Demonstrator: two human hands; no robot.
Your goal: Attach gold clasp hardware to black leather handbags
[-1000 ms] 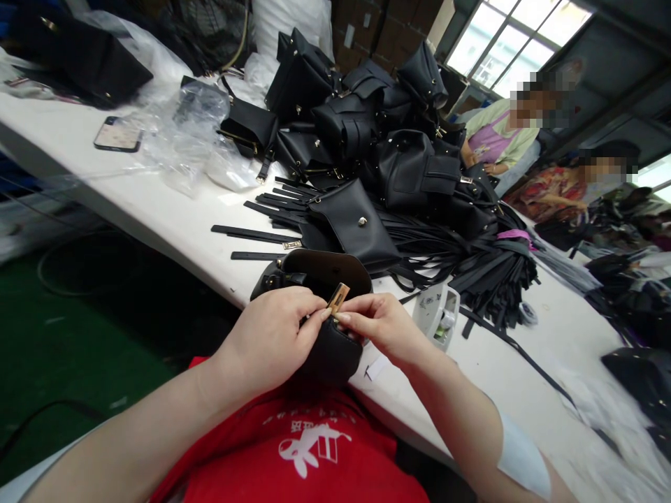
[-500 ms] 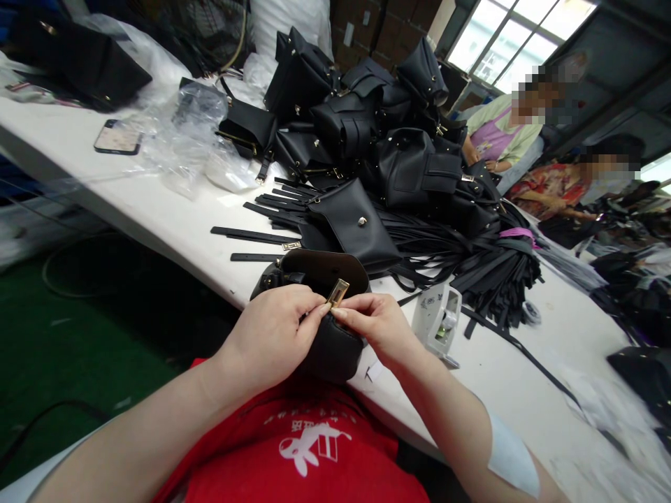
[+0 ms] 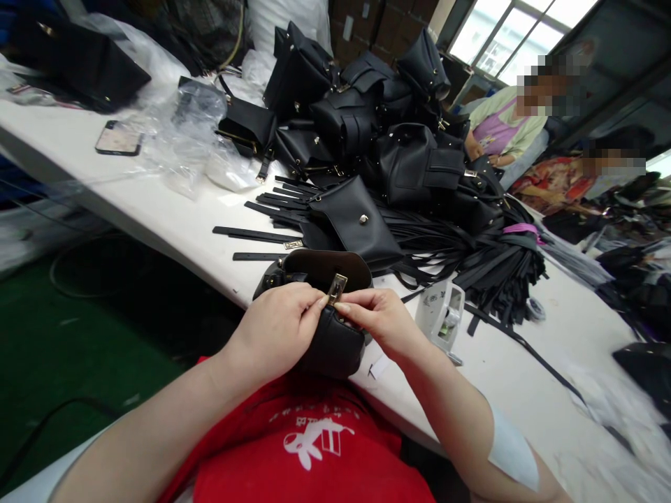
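A small black handbag rests at the table's near edge against my red apron, its flap raised to show a brown underside. Above the bag's front stands a gold metal buckle. My left hand pinches the buckle's lower end from the left between thumb and finger. From the right, my right hand pinches at the same end, its fingertips almost touching the left ones. The fingertips hide how the buckle joins the bag.
Behind lies another black bag on black straps, with a heap of black bags beyond. A white tape dispenser stands to the right. Left are clear plastic wrapping and a phone. Two people work across the table.
The buckle has tilted slightly and sits a little higher in view. Both hands keep their pinch, the right fingers shifting slightly over the bag's top edge.
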